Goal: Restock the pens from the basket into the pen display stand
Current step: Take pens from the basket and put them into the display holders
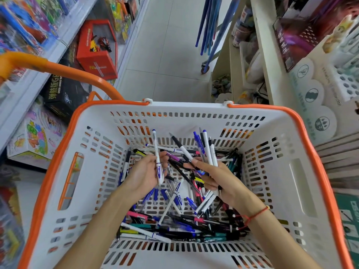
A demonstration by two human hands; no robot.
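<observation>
While pens [174, 214] fill basket [291, 191], left hand [144, 174] grips one, right hand [219, 181] clutches several; stand cut off

At ten o'clock, a black box [64, 92] on the left shelf carries yellow Chinese characters beside partly legible Latin letters, "GIGTA ASSAULT". At two o'clock, a dark purple display card [291, 33] bears white Chinese characters, blurred. The red box [98, 55] shows a yellow logo, unreadable.
</observation>
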